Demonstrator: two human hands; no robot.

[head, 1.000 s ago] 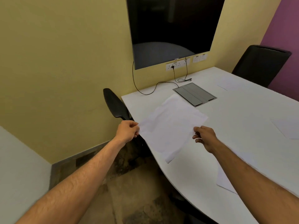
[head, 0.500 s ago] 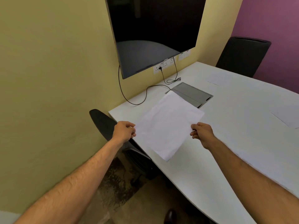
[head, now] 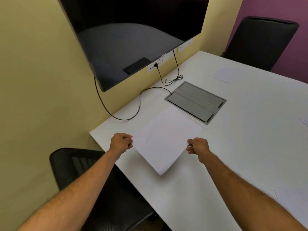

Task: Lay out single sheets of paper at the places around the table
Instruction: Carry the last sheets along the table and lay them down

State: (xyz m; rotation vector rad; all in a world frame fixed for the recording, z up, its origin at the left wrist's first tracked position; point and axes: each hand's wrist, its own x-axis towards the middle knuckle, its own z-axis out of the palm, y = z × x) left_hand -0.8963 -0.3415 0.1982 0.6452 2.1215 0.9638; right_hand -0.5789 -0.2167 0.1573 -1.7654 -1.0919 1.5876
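A pale yellow wall (head: pixel 38 67) fills the left side and runs behind the white table (head: pixel 250 139), meeting a purple wall (head: pixel 270 9) at the top right. A large dark screen (head: pixel 133 34) hangs on the yellow wall above the table's far edge. Beneath the screen's lower edge sits a white socket strip (head: pixel 160 63) with a black plug in it; black cables (head: pixel 133 112) trail down onto the table's far left corner. A grey flap box (head: pixel 195 101) is set flush into the tabletop near the far edge. One black mesh chair (head: pixel 75 165) stands at the table's left edge, another black chair (head: pixel 260 42) at the far right corner.
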